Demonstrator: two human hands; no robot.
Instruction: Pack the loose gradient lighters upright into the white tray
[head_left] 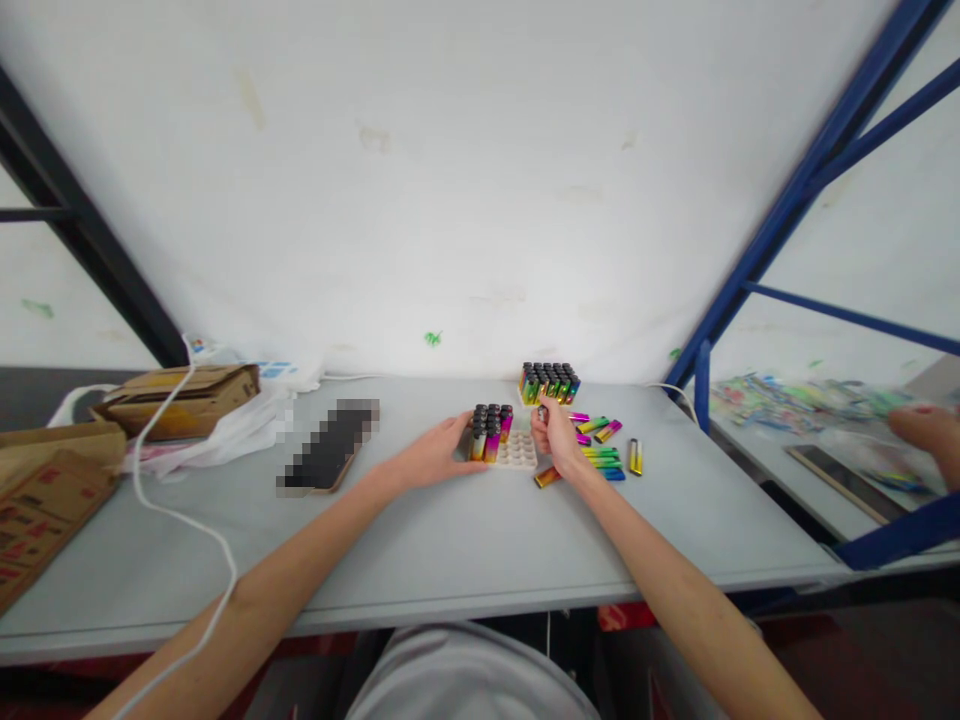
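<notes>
A white tray with round holes (517, 452) lies on the grey table, its left part filled with several upright black-topped lighters (491, 435). My left hand (442, 450) is curved around the left side of this tray, thumb at its front edge. Just right of the tray, my right hand (553, 432) is closed in a pinch around a lighter (542, 411) whose dark top shows at the fingertips. Behind it stands a second, full block of lighters (551, 382). Loose colourful lighters (604, 458) lie to the right of my right hand.
A phone (334, 447) lies left of my left hand. Farther left are cardboard boxes (180, 400), a plastic bag and a white cable (180, 515). Beyond the blue frame (780, 220) at right, another person's hand (928, 430) is near a second phone (847, 482).
</notes>
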